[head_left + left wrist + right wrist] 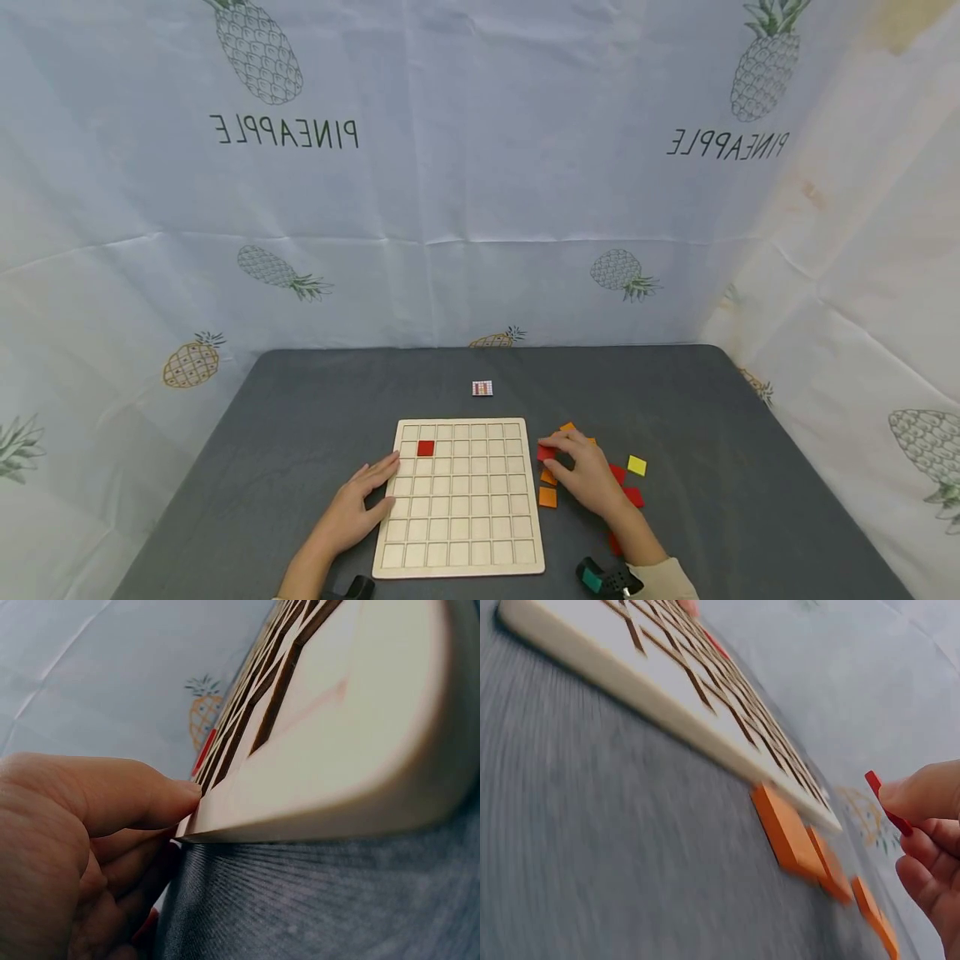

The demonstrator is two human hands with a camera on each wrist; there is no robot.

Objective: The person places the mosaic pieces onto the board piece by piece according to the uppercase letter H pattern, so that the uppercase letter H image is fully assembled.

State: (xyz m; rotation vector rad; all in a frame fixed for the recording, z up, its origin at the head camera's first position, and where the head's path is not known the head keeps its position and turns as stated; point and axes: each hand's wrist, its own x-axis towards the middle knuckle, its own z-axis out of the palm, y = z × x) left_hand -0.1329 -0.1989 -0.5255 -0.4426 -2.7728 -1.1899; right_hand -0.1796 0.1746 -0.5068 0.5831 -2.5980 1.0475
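A pale wooden grid board (459,575) lies flat on the dark table, with one red square tile (425,448) set in a cell near its upper left. My left hand (354,510) rests at the board's left edge, its thumb and fingertips touching the rim; the left wrist view shows the thumb (150,796) against that edge. My right hand (592,475) is just right of the board and pinches another red square tile (887,802) between thumb and fingers, raised above the table. Orange tiles (548,497) lie under and beside this hand.
More red tiles (633,497) and a yellow tile (637,466) are scattered right of the right hand. A small patterned card (482,388) lies beyond the board. Behind the table (337,392) hangs a pineapple-printed cloth (480,167).
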